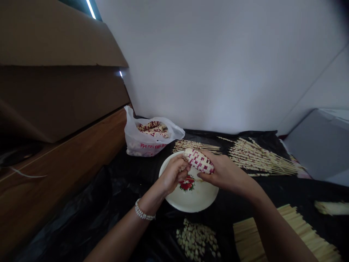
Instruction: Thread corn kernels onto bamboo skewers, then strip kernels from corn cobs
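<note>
Head view showed the right hand (226, 174) gripping a mostly unstripped corn cob (199, 160) over the plate (191, 200), left hand (174, 174) fingers pinching its kernels, finished skewers (259, 158) piled behind.

Home food-prep table, corn skewers (261, 158), plate (191, 198)

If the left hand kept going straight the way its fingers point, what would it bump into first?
The left hand points up and right at the corn cob, which its fingertips already seem to touch. Beyond that lies the right hand holding the cob over the plate.
</note>
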`<state>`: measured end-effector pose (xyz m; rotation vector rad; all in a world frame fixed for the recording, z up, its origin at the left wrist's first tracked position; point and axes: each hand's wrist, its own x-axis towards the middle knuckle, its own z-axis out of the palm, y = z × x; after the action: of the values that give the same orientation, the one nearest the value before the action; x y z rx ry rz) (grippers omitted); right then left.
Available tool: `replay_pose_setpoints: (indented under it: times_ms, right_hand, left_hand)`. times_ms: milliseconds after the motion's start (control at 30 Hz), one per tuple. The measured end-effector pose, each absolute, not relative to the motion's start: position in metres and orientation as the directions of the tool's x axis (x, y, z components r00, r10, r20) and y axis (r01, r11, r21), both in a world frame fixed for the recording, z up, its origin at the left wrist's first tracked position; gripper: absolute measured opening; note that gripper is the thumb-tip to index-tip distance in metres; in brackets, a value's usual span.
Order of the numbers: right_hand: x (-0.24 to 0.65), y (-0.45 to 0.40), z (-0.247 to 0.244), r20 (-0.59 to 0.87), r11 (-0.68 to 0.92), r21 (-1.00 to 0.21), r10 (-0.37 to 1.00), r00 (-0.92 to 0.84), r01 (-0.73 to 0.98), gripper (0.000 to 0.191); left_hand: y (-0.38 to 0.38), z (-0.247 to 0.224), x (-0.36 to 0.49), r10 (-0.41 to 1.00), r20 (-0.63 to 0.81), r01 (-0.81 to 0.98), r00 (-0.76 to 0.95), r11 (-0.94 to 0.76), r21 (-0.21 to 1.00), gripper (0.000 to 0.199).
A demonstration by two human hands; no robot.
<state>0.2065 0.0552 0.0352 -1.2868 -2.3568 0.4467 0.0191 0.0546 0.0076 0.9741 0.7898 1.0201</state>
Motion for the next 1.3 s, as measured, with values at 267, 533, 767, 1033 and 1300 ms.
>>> replay_pose_setpoints:
  times_ms: [267,533,767,1033,1300]
  right_hand:
    - [0.204,0.054,0.032,0.203,0.511,-0.425,0.859,-0.471,0.747,0.047]
    - [0.208,0.056,0.035,0.172,0.49,-0.459,0.867,-0.467,0.741,0.051]
    - [0.208,0.056,0.034,0.123,0.465,-0.465,0.877,-0.465,0.754,0.036]
    - [0.21,0.05,0.041,0.064,0.421,-0.521,0.886,-0.459,0.742,0.033]
    - [0.207,0.05,0.041,0.045,0.416,-0.515,0.887,-0.46,0.75,0.031]
  left_hand:
    - [0.056,0.002,0.021,0.952,-0.122,-0.264,0.279,0.199,0.944,0.007]
    - [0.054,0.009,0.018,0.933,-0.099,-0.318,0.345,0.215,0.923,0.005]
    - [0.057,-0.001,0.023,0.954,-0.051,-0.185,0.297,0.11,0.977,0.014]
    - [0.057,-0.005,0.023,0.961,-0.01,-0.059,0.277,0.027,0.998,0.023]
    - [0.057,-0.015,0.025,0.979,0.066,-0.014,0.195,-0.064,0.998,0.015]
